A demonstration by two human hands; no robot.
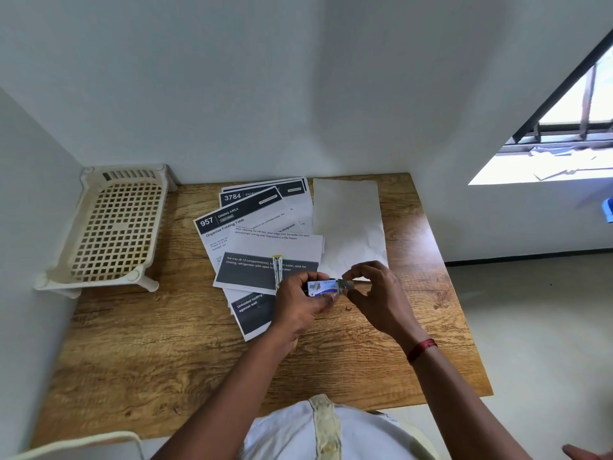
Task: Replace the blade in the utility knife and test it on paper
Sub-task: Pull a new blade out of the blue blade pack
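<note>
My left hand (298, 305) holds a small blue and white blade case (321, 288) a little above the table. My right hand (376, 290) pinches a grey blade (346, 284) that sticks out of the case's right end. The utility knife (277, 269), pale with a yellow tip, lies on the printed sheets (252, 224) just left of my left hand, and its lower end is hidden behind that hand. A blank white sheet of paper (348, 220) lies to the right of the printed sheets.
A cream plastic lattice rack (112, 227) stands at the far left of the wooden table (166, 343), against the wall. Walls close off the back and left sides. The table's right edge drops to the floor.
</note>
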